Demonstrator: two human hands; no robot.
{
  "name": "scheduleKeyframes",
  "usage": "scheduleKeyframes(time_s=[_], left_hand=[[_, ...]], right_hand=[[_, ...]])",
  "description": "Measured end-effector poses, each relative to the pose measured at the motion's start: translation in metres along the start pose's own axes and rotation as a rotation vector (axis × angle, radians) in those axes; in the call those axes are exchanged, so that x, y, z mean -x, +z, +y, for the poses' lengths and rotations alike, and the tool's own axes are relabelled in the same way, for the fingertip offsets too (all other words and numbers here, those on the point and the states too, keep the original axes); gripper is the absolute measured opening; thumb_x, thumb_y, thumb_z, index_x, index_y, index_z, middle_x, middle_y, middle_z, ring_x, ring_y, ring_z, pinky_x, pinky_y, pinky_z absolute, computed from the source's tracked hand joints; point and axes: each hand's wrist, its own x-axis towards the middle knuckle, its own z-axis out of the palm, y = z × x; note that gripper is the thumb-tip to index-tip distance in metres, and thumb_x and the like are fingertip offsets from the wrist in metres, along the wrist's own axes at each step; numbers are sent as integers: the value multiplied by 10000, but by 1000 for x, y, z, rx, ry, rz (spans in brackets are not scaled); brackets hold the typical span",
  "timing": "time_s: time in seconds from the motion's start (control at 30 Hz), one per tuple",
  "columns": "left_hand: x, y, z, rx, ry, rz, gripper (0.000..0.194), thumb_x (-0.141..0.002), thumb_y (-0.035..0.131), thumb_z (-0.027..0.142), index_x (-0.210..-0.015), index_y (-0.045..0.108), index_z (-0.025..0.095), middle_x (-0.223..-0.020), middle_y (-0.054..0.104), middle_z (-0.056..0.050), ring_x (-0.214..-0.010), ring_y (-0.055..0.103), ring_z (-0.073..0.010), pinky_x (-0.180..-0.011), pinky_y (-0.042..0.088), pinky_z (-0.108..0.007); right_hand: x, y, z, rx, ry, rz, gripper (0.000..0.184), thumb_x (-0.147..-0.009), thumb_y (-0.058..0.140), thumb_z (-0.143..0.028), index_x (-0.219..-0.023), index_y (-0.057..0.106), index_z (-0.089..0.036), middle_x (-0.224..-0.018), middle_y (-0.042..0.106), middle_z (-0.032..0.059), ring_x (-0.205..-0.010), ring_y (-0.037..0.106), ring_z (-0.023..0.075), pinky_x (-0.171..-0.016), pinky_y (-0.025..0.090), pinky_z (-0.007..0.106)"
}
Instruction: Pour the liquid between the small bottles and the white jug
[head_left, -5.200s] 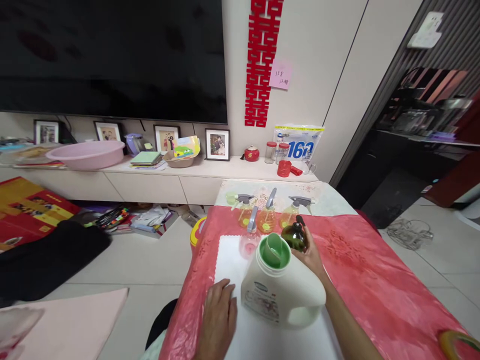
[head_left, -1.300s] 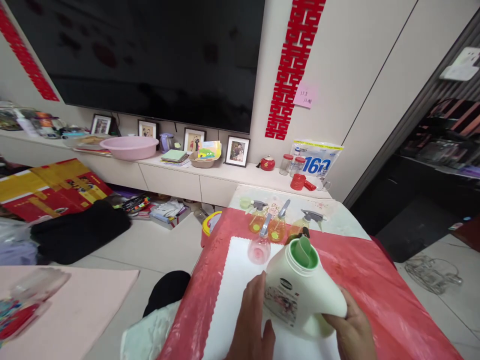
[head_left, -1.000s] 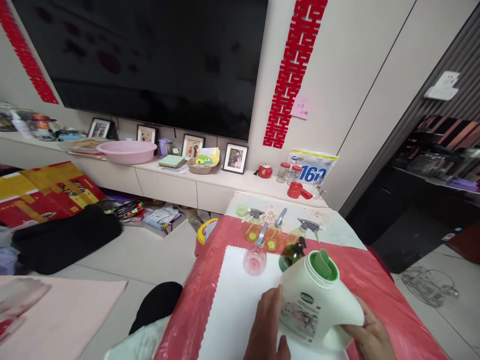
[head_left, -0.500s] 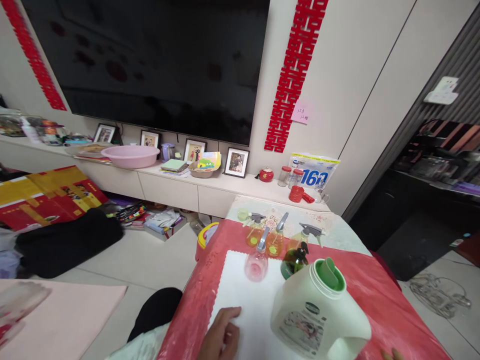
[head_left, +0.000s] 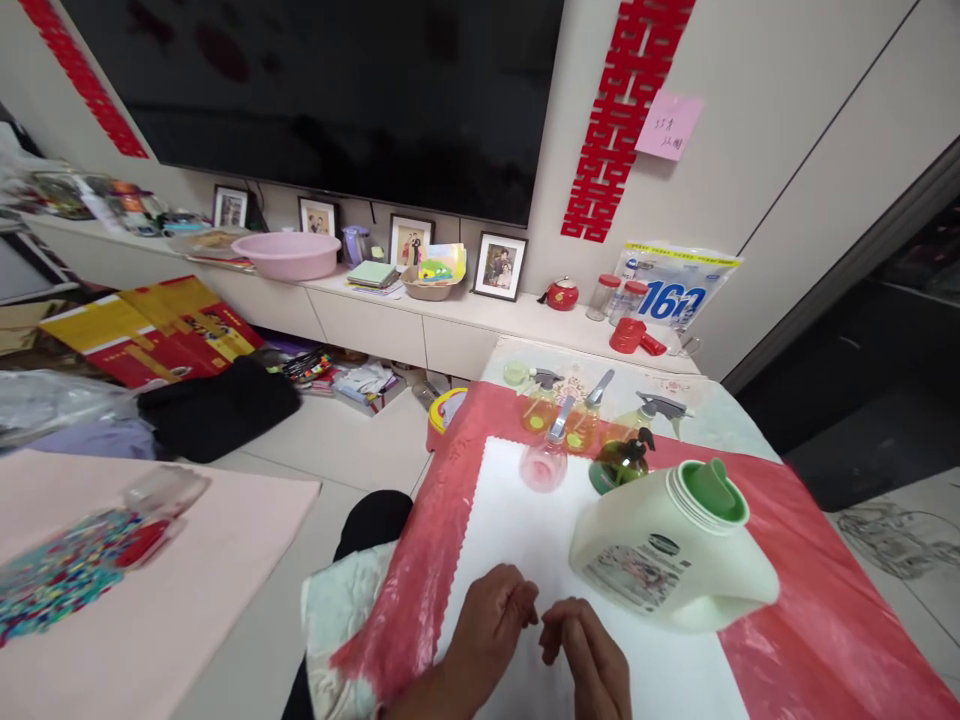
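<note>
My left hand [head_left: 496, 622] is loosely closed just above the white mat [head_left: 510, 510]. Facing it, a small gap away, my right hand [head_left: 589, 652] has its fingers curled in. I see nothing held in either. Right beyond them stands a large pale-green jug [head_left: 667, 560] with a green pouring spout [head_left: 716, 490], uncapped. Behind the jug is a dark green pump bottle [head_left: 621, 466]. A clear bottle with pink liquid [head_left: 544, 465] stands at the mat's far edge. Farther back are an orange-liquid spray bottle [head_left: 538, 412], a second orange bottle [head_left: 581, 428] and a grey-headed spray bottle [head_left: 660, 408].
A red cloth [head_left: 795, 540] covers the table under the mat. To the left, a pink board [head_left: 225, 560] carries colourful beads [head_left: 67, 570] and a tipped clear container [head_left: 165, 490]. A long white cabinet [head_left: 375, 325] with a pink basin [head_left: 289, 257] runs along the wall.
My right hand has come in from the lower right edge to face my left hand. The view has turned, showing more of the pink board. The jug and bottles keep their places on the table.
</note>
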Motion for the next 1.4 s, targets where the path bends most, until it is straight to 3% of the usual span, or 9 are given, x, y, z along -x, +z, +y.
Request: scheduleKeyframes(time_s=[0.17,0.37,0.5,0.63,0.8,1.0,1.17,1.4], left_hand=[[-9,1,-12,50,-118,40,696,-897,298,790,-532,467,222,-542,468,6,-573,493,-165,-630,373,-314],[-8,-3,-28,83,-50,-29,706,-897,261,808,-504,380,233,-502,398,20,-545,448,-154,-635,353,-315],[-8,-7,-31,124,-44,-62,715,-892,247,820,-504,378,234,-498,382,23,-531,411,-146,-612,330,-313],[-9,-12,-21,165,-124,-51,699,-884,314,818,-511,386,231,-509,371,31,-535,386,-141,-590,302,-306],[-4,-20,4,243,-179,-9,706,-894,316,804,-494,390,227,-534,400,21,-558,407,-142,-609,320,-309],[3,-24,29,268,-154,-3,724,-940,227,765,-490,397,223,-549,400,16,-569,409,-145,-624,325,-318],[9,-28,45,209,-24,-34,692,-964,221,730,-530,412,226,-548,427,11,-579,428,-153,-628,336,-317],[19,-35,55,103,85,15,655,-997,192,677,-590,452,235,-614,479,-6,-607,448,-165,-633,359,-320]], right_hand=[[-11,5,19,24,84,-33,636,-967,504,-726,-653,504,-173,-616,424,-3,-609,394,124,-596,312,245],[-8,9,43,42,191,-29,649,-944,502,-758,-659,439,-179,-577,323,-30,-548,293,109,-550,195,245],[-9,8,49,47,191,-46,666,-922,508,-785,-664,430,-176,-572,325,-32,-545,298,105,-555,189,241],[-14,5,49,40,178,-97,666,-925,507,-784,-670,468,-170,-568,340,-27,-538,315,106,-531,211,236],[-15,-2,31,-1,116,-145,613,-969,510,-718,-732,568,-156,-600,414,-9,-581,386,120,-577,294,242],[-6,-5,3,-79,87,-138,577,-1012,467,-668,-830,642,-150,-634,429,-1,-610,407,127,-594,277,255],[-3,-11,-16,-111,17,-140,579,-1030,437,-657,-844,667,-159,-666,454,13,-632,416,136,-621,289,269],[-2,-13,-45,-148,-92,-143,601,-993,482,-706,-776,649,-170,-669,445,21,-646,399,148,-627,306,284]])
